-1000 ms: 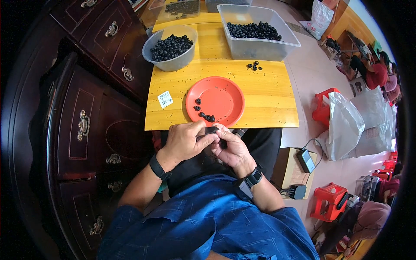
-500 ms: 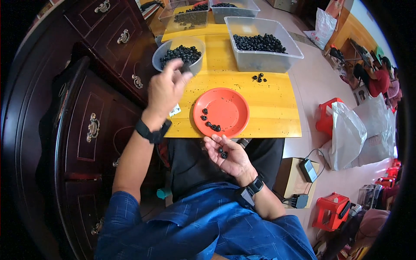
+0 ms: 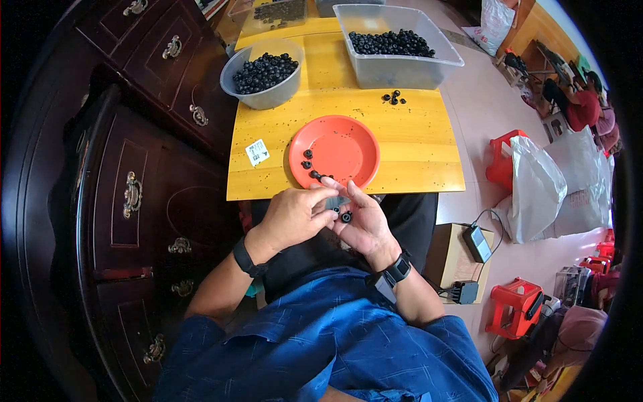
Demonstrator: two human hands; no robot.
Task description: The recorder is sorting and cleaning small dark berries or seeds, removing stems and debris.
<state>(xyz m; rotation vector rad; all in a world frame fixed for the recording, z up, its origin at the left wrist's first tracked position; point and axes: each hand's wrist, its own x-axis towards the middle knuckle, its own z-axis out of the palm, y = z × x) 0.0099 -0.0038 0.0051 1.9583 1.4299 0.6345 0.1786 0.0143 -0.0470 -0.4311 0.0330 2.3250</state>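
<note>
Nearest you, your right hand (image 3: pixel 365 226) is turned palm up with its fingers loosely spread, cradling two black ring-like pieces (image 3: pixel 346 216) in the palm. Your left hand (image 3: pixel 288 218) comes in from the side, fingers curled and thumb by the nearer piece; whether it pinches anything between the fingertips, you cannot tell from here. Just beyond, on the yellow table (image 3: pixel 415 154), sits the round red plate (image 3: pixel 345 151), with a short row of similar pieces along its near-left side (your left fingers hide part of that row) and dark specks scattered over its bottom. The handling seems to be midway: the pair in your palm looks unfinished, and the few on the plate are a small lot, though nothing shows whether they are done or waiting. Beyond the plate, a small loose cluster (image 3: pixel 394 98) lies on the table near the big bin. The translucent round bowl (image 3: pixel 268 99) at left holds a heap of black pieces, and the clear rectangular bin (image 3: pixel 402 74) at right holds another; which heap is finished cannot be told. Farthest off, a clear tub (image 3: pixel 268 27) shows more dark pieces.
</note>
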